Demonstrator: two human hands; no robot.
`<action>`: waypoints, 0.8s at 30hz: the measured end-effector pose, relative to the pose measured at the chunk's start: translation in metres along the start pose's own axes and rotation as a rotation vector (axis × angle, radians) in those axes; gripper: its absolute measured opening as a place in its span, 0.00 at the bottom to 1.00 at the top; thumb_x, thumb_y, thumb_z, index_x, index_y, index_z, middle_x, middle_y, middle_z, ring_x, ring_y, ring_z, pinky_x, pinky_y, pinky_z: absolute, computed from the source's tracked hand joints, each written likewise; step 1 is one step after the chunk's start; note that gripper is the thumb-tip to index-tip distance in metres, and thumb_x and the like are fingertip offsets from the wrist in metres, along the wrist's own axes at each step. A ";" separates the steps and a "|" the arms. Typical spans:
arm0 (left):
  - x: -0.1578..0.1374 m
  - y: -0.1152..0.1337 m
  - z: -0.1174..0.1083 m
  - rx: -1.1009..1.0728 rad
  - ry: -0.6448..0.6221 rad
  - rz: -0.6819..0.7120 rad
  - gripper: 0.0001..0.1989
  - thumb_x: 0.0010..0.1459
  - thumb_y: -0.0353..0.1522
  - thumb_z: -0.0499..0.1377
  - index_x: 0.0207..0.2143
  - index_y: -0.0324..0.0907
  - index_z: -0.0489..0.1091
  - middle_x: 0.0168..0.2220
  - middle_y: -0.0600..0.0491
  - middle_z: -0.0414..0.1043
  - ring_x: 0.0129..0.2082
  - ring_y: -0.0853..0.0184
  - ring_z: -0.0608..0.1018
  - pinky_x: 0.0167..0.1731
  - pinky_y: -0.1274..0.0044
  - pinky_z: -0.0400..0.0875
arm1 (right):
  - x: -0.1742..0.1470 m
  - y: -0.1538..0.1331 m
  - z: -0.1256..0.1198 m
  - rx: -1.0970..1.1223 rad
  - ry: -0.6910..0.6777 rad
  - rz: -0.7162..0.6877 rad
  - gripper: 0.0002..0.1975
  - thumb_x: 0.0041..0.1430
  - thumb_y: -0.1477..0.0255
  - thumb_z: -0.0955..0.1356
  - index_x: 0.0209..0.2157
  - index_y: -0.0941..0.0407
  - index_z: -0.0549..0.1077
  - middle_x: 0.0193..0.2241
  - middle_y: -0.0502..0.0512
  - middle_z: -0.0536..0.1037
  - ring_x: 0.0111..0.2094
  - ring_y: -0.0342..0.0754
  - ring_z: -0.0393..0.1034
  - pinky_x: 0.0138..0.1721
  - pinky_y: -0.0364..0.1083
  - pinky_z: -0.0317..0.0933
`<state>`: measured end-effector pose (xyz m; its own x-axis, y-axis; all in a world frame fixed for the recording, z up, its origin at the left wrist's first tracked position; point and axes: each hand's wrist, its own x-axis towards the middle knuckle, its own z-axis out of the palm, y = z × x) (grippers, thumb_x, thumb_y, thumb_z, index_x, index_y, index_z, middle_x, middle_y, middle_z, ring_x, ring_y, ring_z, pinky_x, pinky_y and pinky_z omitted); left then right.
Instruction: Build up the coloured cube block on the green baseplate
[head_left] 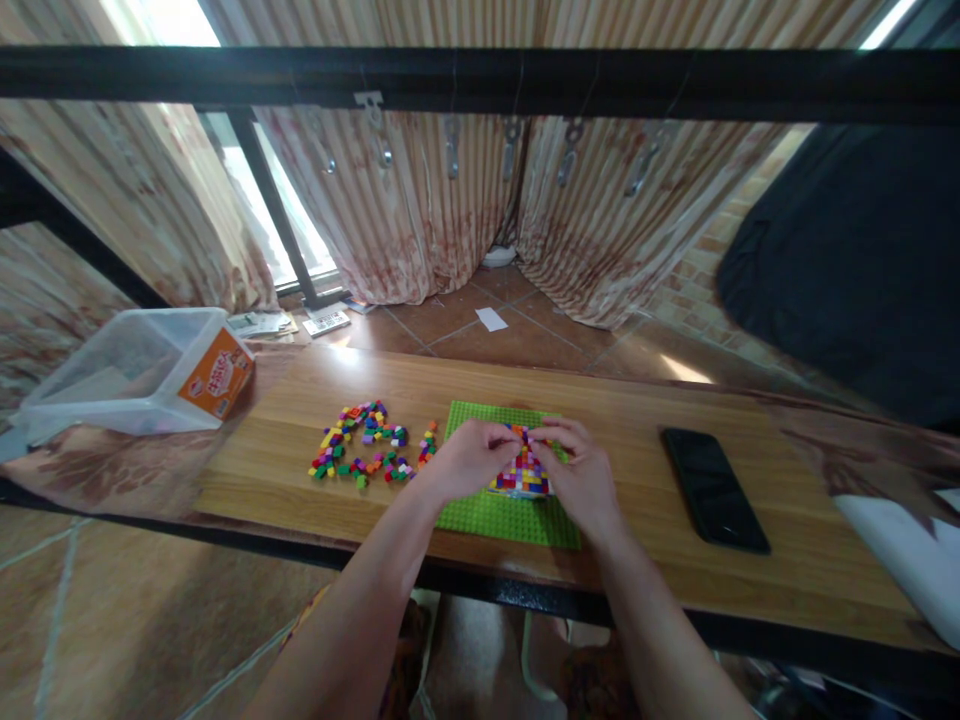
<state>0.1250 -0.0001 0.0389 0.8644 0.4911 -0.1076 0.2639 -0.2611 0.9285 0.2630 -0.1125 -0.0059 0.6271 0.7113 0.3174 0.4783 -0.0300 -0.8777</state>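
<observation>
A block of multicoloured toy bricks [523,478], in rows of red, yellow, purple and other colours, stands on a green studded baseplate [480,520]. My left hand [476,458] reaches over it from the left, thumb and forefinger pinched together at its top edge. From the right, my right hand [579,470] comes to the same spot, its fingers bent and closed near the top bricks. The fingertips of both hands almost meet, and they hide whatever small piece is between them. Left of the plate lie loose small bricks [367,465] in a scattered ring.
A black phone [714,490] lies on the wooden board [645,560] to the right. At the far left stands a clear plastic bin [142,375] with an orange label. A black bar [480,80] with hanging metal hooks crosses above, before striped curtains [405,220].
</observation>
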 end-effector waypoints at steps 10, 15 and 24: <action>0.001 -0.004 0.003 0.023 -0.062 -0.002 0.16 0.58 0.31 0.51 0.36 0.38 0.79 0.22 0.57 0.65 0.21 0.73 0.64 0.24 0.81 0.60 | 0.002 0.005 0.004 0.292 0.045 0.262 0.14 0.46 0.63 0.74 0.35 0.54 0.80 0.40 0.58 0.82 0.40 0.53 0.76 0.42 0.53 0.69; 0.001 -0.002 0.004 0.019 -0.056 -0.014 0.17 0.58 0.31 0.51 0.41 0.38 0.79 0.22 0.58 0.66 0.21 0.73 0.65 0.23 0.81 0.59 | 0.004 -0.003 0.007 0.346 0.053 0.334 0.17 0.44 0.62 0.75 0.37 0.55 0.80 0.34 0.55 0.82 0.32 0.50 0.76 0.35 0.50 0.70; 0.001 0.000 0.004 0.018 -0.039 -0.024 0.18 0.57 0.30 0.52 0.41 0.39 0.80 0.21 0.58 0.67 0.20 0.74 0.64 0.22 0.82 0.57 | 0.005 0.000 0.011 0.315 0.043 0.341 0.17 0.44 0.62 0.74 0.36 0.55 0.80 0.34 0.55 0.83 0.34 0.51 0.76 0.37 0.50 0.69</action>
<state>0.1274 -0.0033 0.0371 0.8737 0.4647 -0.1443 0.2923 -0.2642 0.9191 0.2592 -0.1015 -0.0082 0.7441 0.6680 0.0001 0.0339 -0.0377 -0.9987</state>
